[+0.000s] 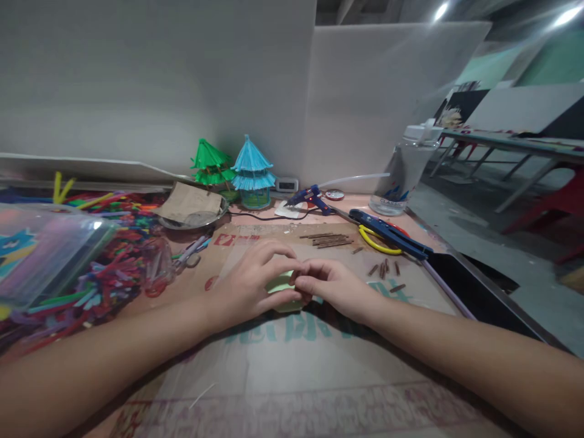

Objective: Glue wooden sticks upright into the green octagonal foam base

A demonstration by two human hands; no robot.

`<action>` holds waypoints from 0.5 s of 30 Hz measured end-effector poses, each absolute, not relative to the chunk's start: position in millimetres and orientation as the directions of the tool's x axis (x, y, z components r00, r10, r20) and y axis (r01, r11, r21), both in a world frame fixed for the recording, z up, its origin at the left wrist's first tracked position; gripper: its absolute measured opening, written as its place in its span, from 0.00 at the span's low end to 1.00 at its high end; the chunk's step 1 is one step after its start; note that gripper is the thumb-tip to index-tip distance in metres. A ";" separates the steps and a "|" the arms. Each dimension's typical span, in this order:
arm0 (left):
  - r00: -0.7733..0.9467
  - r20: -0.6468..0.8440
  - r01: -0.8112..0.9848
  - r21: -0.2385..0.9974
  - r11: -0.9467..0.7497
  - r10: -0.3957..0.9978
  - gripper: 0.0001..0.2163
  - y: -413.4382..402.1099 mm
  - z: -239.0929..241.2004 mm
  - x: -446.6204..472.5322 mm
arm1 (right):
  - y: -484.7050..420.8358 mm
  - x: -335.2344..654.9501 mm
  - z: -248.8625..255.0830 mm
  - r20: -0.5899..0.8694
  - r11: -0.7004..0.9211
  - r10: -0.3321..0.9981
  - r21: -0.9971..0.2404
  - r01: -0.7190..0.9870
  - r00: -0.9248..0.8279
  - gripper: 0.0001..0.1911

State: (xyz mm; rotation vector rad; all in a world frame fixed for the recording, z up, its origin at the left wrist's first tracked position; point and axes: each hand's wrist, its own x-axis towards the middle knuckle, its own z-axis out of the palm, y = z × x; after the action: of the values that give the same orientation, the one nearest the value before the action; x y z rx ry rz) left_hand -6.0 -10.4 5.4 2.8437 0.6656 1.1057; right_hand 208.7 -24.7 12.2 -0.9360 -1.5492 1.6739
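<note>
My left hand (249, 286) and right hand (331, 286) meet mid-counter — the fingers of both pinch one pale green piece (280, 285); brown sticks (329, 239) lie toward the far edge.

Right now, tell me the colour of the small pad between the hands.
Pale green pad, head view.

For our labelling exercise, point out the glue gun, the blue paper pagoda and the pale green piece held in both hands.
glue gun (309, 198), head view, on its blue body.
blue pagoda (252, 163), head view, on its roof.
green piece (281, 283), head view, on the strip showing between the hands.
</note>
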 end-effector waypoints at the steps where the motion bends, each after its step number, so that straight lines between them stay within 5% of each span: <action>1: 0.657 0.643 0.383 0.166 -0.909 0.394 0.15 -10.7 6.4 -5.6 | -24.6 208.9 11.7 -0.066 -0.070 0.852 -0.997 0.011 -0.520 0.18; 15: 0.671 0.640 0.357 0.163 -0.920 0.374 0.16 -6.7 5.8 -5.9 | -26.0 207.3 13.0 -0.033 -0.069 0.848 -0.996 -0.049 -0.529 0.22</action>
State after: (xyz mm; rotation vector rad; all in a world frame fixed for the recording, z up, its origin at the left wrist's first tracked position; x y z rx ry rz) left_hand -5.9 -6.7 5.8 2.8493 0.6230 1.1005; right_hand 207.3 -26.0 13.0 -0.8820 -1.5247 1.6796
